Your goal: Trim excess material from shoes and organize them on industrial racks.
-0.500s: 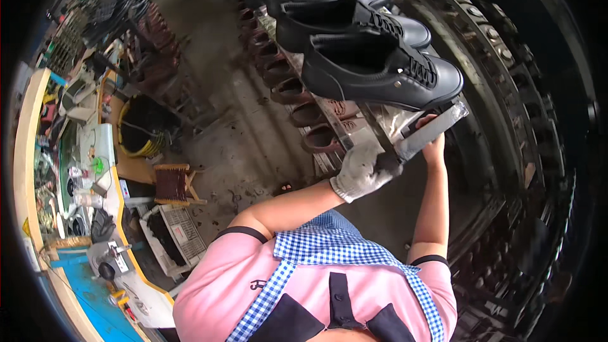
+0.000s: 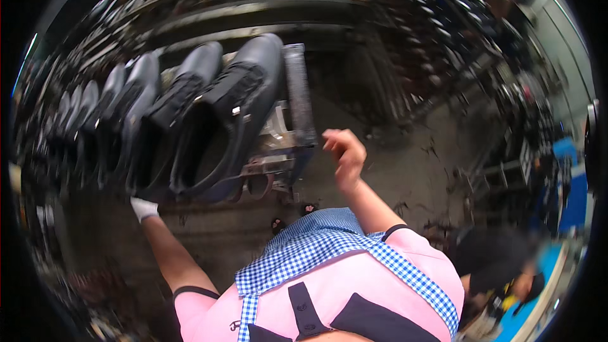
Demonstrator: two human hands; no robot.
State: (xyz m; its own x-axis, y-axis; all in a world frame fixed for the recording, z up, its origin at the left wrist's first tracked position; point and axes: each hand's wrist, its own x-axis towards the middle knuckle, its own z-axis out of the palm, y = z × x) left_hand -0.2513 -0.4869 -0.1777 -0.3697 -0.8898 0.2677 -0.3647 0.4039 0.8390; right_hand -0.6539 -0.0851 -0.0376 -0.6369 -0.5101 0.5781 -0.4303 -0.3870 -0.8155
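Black shoes [image 2: 176, 96] are lined up on a rack [image 2: 299, 88] toward ten o'clock. By their heels, toward eight o'clock, the gloved left hand [image 2: 145, 208] is partly hidden, so its grip cannot be told; just off centre toward three o'clock, the right hand [image 2: 346, 154] is held empty, loosely curled, near the rack's end.

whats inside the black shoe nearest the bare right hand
The black shoe shows a dark interior through its opening, with no separate object discernible. Its laced upper hides whatever is inside the toe.
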